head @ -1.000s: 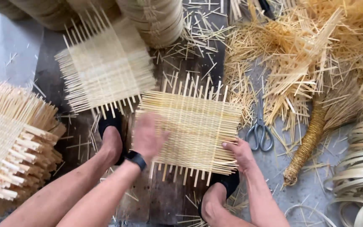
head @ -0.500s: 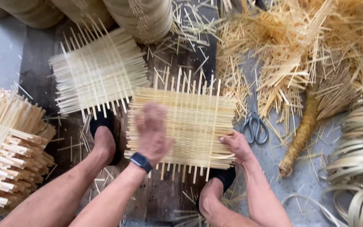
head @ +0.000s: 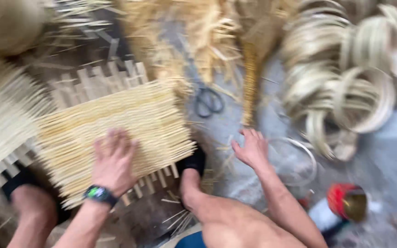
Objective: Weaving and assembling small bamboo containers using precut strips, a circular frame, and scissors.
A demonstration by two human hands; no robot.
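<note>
A: where's the mat right now?

B: on the floor (head: 235, 124) between my feet. My left hand (head: 113, 160) lies flat on the mat (head: 116, 128), fingers spread, gripping nothing. My right hand (head: 252, 149) hovers open just off its edge, empty. Scissors (head: 207, 101) lie just beyond, hoops (head: 345, 87) further right.

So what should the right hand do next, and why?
Probably reach a little farther right and pick up the thin bamboo ring. The right hand is open and empty just beside it, while the left hand lies flat on the woven bamboo mat, pinning it. The blur hides whether the fingers already touch the ring.
</note>
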